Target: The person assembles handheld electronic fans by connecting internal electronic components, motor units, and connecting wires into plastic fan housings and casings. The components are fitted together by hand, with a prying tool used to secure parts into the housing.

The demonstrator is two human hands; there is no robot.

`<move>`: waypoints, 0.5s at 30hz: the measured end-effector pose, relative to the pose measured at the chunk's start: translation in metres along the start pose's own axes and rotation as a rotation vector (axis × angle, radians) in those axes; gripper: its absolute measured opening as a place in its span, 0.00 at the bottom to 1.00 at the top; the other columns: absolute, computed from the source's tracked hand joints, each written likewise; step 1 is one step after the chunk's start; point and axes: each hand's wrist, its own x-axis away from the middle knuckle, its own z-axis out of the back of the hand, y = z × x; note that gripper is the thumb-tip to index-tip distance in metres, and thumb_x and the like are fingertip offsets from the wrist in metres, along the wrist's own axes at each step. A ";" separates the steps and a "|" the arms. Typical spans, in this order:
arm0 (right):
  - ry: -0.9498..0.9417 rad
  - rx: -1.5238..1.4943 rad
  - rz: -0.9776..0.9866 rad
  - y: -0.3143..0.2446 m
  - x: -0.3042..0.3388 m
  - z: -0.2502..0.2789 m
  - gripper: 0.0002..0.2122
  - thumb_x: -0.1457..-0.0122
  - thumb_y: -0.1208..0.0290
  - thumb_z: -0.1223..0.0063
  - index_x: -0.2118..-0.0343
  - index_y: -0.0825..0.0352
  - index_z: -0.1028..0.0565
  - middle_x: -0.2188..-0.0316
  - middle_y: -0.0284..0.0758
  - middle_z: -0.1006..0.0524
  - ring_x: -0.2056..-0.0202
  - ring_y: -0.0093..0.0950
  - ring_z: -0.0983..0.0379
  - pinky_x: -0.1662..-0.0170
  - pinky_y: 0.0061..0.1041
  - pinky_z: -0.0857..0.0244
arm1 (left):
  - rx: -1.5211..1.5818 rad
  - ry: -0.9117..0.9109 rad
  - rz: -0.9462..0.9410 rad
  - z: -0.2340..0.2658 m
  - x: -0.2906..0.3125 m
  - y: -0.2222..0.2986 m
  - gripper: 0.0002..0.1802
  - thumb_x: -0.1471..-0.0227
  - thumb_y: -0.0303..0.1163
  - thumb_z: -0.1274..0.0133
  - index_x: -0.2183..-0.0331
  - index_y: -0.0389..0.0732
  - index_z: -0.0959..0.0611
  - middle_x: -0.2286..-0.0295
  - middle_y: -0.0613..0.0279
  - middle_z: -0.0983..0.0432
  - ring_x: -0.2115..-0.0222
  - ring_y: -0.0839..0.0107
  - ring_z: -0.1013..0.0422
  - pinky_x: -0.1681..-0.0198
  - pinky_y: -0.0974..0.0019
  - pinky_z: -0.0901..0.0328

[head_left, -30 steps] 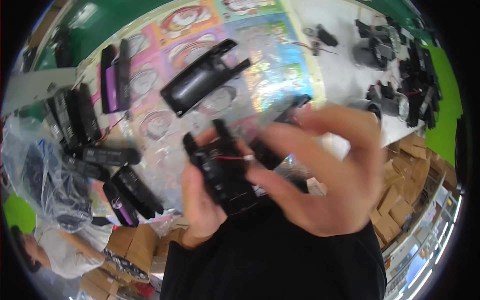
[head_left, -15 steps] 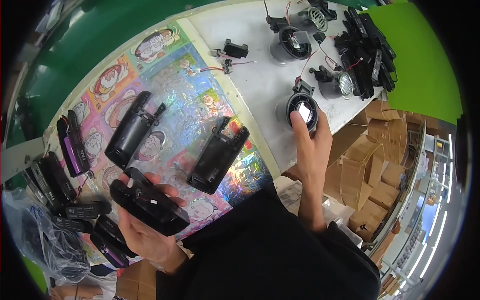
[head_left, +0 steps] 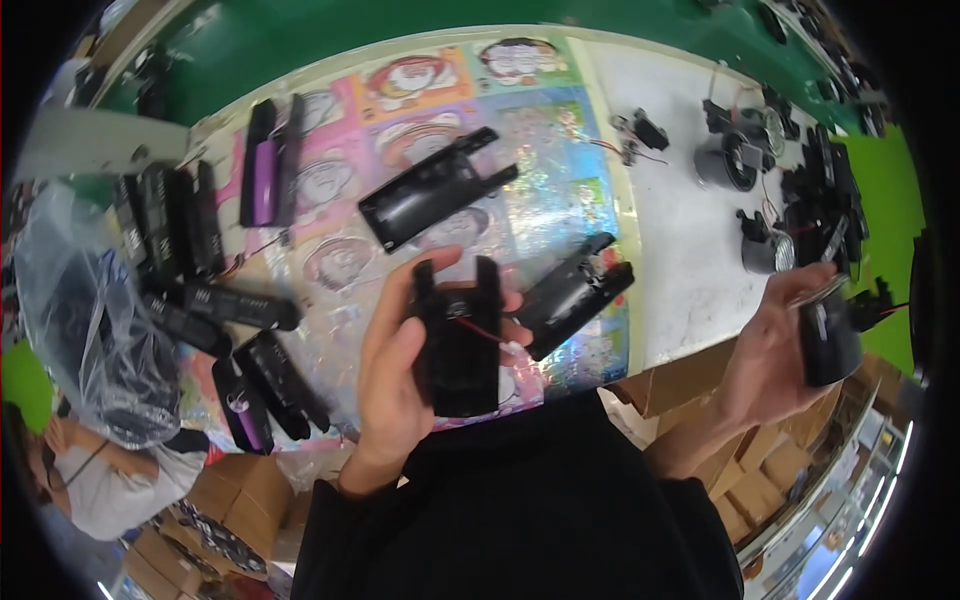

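Observation:
My left hand [head_left: 388, 365] holds a black plastic housing shell [head_left: 458, 355] upright over the mat, its two prongs pointing away from me and a thin red wire inside it. At the right, past the table's near edge, my right hand [head_left: 768, 345] grips a black cylindrical fan unit [head_left: 830, 340], tilted, with a black bracket [head_left: 876, 305] and red wire sticking out of its side. One more black shell [head_left: 575, 297] lies just right of my left hand, and another shell [head_left: 430, 190] rests farther back on the mat.
A colourful printed mat [head_left: 330, 260] covers the table's left part. Black cases [head_left: 205, 220] and an open case with a purple battery [head_left: 265, 185] lie there beside a clear plastic bag [head_left: 100, 310]. More fan units [head_left: 725, 163] stand on the white tabletop [head_left: 680, 290]. Another person [head_left: 125, 480] is at lower left.
My right hand has lifted the fan unit off the white tabletop and swung it right. My left hand has turned the shell so its prongs point away. The view has turned right.

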 end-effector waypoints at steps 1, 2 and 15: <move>-0.009 -0.087 0.021 0.007 -0.010 -0.006 0.37 0.58 0.72 0.36 0.43 0.67 0.42 0.44 0.36 0.41 0.44 0.30 0.47 0.59 0.26 0.38 | -0.013 -0.017 -0.017 -0.005 0.004 0.003 0.33 0.43 0.45 0.60 0.44 0.34 0.45 0.57 0.37 0.32 0.61 0.50 0.27 0.60 0.58 0.31; -0.070 -0.189 -0.087 0.015 -0.018 -0.010 0.36 0.58 0.71 0.36 0.44 0.68 0.41 0.45 0.37 0.40 0.45 0.31 0.46 0.55 0.27 0.40 | -0.066 0.070 -0.031 -0.017 0.008 0.006 0.32 0.44 0.45 0.62 0.45 0.34 0.44 0.60 0.38 0.30 0.65 0.51 0.26 0.64 0.59 0.30; -0.324 0.907 -0.673 0.105 -0.056 -0.038 0.45 0.64 0.63 0.33 0.43 0.73 0.46 0.53 0.55 0.33 0.66 0.35 0.24 0.76 0.21 0.27 | -0.099 0.090 -0.011 -0.001 0.019 0.013 0.31 0.46 0.44 0.57 0.48 0.34 0.43 0.58 0.44 0.32 0.66 0.49 0.25 0.70 0.60 0.26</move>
